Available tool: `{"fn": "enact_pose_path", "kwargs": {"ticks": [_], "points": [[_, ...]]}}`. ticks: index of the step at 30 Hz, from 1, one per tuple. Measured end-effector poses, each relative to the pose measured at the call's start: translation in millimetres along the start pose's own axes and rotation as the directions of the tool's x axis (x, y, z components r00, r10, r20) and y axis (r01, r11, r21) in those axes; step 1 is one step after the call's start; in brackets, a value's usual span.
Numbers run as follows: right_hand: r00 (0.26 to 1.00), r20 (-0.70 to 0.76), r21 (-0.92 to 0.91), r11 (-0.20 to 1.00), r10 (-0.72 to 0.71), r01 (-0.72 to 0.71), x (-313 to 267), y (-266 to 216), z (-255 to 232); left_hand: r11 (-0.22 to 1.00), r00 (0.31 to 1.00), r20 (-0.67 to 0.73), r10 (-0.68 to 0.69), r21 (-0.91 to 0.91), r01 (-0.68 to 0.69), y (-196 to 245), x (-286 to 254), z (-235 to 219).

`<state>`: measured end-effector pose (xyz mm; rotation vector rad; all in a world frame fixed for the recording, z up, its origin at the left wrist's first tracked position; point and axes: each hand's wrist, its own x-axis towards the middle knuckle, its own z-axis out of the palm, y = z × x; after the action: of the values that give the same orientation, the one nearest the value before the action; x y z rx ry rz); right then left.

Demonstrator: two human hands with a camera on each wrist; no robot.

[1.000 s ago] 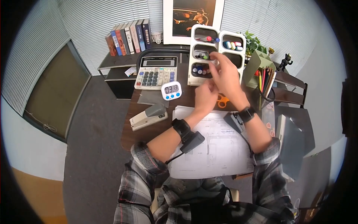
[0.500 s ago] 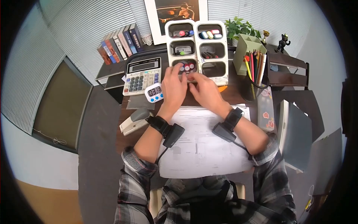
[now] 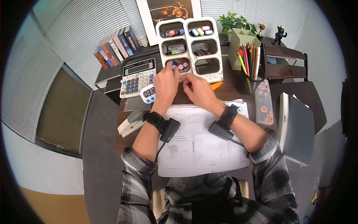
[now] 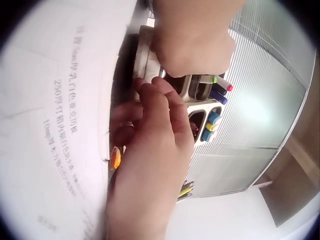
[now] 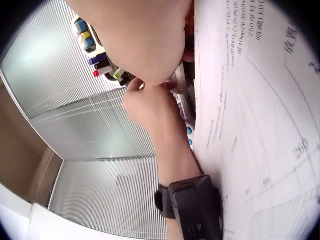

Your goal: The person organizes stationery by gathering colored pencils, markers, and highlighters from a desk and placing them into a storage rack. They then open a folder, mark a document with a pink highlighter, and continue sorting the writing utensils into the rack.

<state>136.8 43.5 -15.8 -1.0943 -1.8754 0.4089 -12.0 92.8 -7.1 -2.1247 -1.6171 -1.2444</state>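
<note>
A white desk organizer (image 3: 189,56) with six compartments stands at the back of the desk. My left hand (image 3: 165,86) reaches into its lower left compartment, index finger and thumb right at a blue-capped marker (image 3: 174,65); whether they pinch it I cannot tell. Red-ended markers (image 3: 182,66) lie beside that one. At the organizer's front lower edge are the fingertips of my right hand (image 3: 203,91), its fingers loosely bent and the thumb hanging down. In the left wrist view, the right hand (image 4: 155,135) shows its fingertips at the same edge.
Left of the hands are a calculator (image 3: 138,76), a white timer (image 3: 148,94) and a stapler (image 3: 132,122). Printed sheets (image 3: 201,143) lie beneath the forearms. Orange-handled scissors (image 3: 216,86) sit by the right hand. A pencil cup (image 3: 250,84) and green holder (image 3: 235,50) stand right.
The hands have come down from the organizer's middle compartments to its lower left one. They have drawn apart from each other. The view has turned, and dark pens now show in the middle right compartment.
</note>
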Motion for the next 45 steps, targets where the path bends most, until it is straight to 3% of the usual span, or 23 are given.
{"fn": "enact_pose_path", "kwargs": {"ticks": [3,8,11,15,17,19,24,26,29,30,31,33,34,36,41,45], "points": [[1.0,-0.018,0.02,1.0,0.022,-0.022,2,1,2,0.998,0.996,-0.088,0.022,-0.052,-0.027,-1,-3,-2],[0.999,-0.043,0.045,0.999,0.004,-0.002,2,3,2,0.948,0.981,-0.118,-0.155,-0.296,0.114,4,-7,-8],[0.997,-0.074,0.058,0.998,-0.026,0.031,3,7,3,0.926,0.973,-0.17,-0.153,-0.369,0.081,8,-7,-11],[0.994,-0.102,0.142,0.99,0.033,-0.018,3,-1,-2,0.912,0.973,-0.193,-0.126,-0.409,0.037,16,-10,-14],[0.991,-0.128,0.172,0.985,0.024,-0.001,3,-4,-2,0.903,0.975,-0.22,-0.029,-0.424,-0.069,20,-11,-15],[0.988,-0.155,0.2,0.98,0.016,0.016,4,-7,-4,0.886,0.98,-0.201,-0.006,-0.455,-0.088,23,-13,-17],[0.987,-0.155,0.005,0.999,-0.041,0.042,6,-3,-7,0.85,0.987,-0.149,0.058,-0.51,-0.128,29,-15,-20],[0.983,-0.184,0.041,0.999,-0.007,0.015,6,-4,-6,0.823,0.989,-0.147,0.015,-0.56,-0.096,28,-14,-20],[0.974,-0.217,0.104,0.994,0.067,-0.045,6,-8,-7,0.89,0.985,-0.17,-0.015,-0.452,-0.065,11,-7,-10],[0.97,-0.219,0.13,0.988,0.105,-0.078,6,-9,-8,0.939,0.989,-0.134,0.061,-0.328,-0.103,7,-9,-11],[0.97,-0.221,0.133,0.988,0.103,-0.074,6,-9,-7,0.94,0.989,-0.136,0.063,-0.325,-0.105,5,-8,-11],[0.959,-0.244,0.111,0.987,0.141,-0.117,7,-4,-5,0.916,0.941,-0.119,0.316,-0.221,-0.335,4,-4,-11],[0.958,-0.25,0.112,0.987,0.138,-0.113,8,-2,-4,0.914,0.939,-0.121,0.322,-0.219,-0.341,4,-3,-10],[0.952,-0.261,0.121,0.983,0.162,-0.134,7,0,-2,0.9,0.938,0.06,0.343,-0.305,-0.31,8,-2,-10],[0.931,-0.307,0.127,0.978,0.195,-0.163,6,3,1,0.93,0.912,0.217,0.348,-0.199,-0.308,8,8,-3],[0.923,-0.317,0.127,0.974,0.219,-0.187,7,3,1,0.916,0.862,0.312,0.399,-0.089,-0.392,8,17,2]]}}
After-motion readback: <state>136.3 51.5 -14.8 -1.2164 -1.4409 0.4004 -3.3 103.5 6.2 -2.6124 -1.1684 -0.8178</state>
